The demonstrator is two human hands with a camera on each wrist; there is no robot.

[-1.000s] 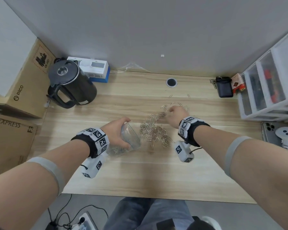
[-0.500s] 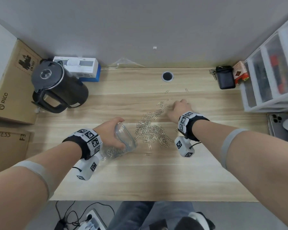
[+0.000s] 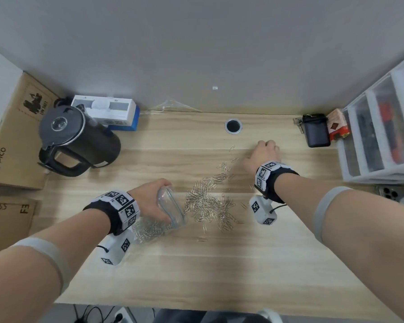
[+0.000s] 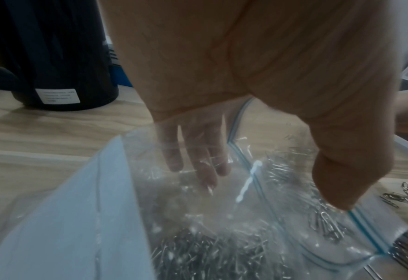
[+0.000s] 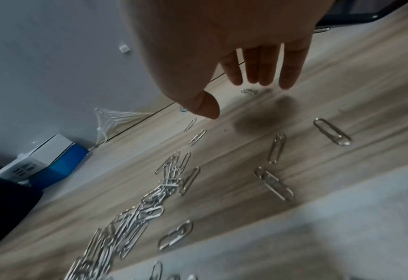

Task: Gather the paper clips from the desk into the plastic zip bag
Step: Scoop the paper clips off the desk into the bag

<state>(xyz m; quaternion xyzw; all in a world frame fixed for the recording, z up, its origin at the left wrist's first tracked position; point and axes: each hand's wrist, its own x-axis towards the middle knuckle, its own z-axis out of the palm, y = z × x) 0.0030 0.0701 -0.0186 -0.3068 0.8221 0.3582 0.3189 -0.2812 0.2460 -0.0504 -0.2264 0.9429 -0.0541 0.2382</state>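
Overhead, the left hand (image 3: 149, 201) gripped the zip bag (image 3: 170, 206) mouth beside the paper clips (image 3: 208, 203); only the right wrist view showed the right hand (image 5: 234, 37) with fingers straight above the bench (image 5: 342, 94).

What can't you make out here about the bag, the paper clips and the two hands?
- How many clips are in the zip bag: left wrist view blurred, plastic glares.
- Right hand fingertips in head view: hidden behind the knuckles; whether they touch the desk is unclear.
- Left hand fingers: inside the bag, seen only through film.
- Size of the clip pile: clips overlap, too small to count.
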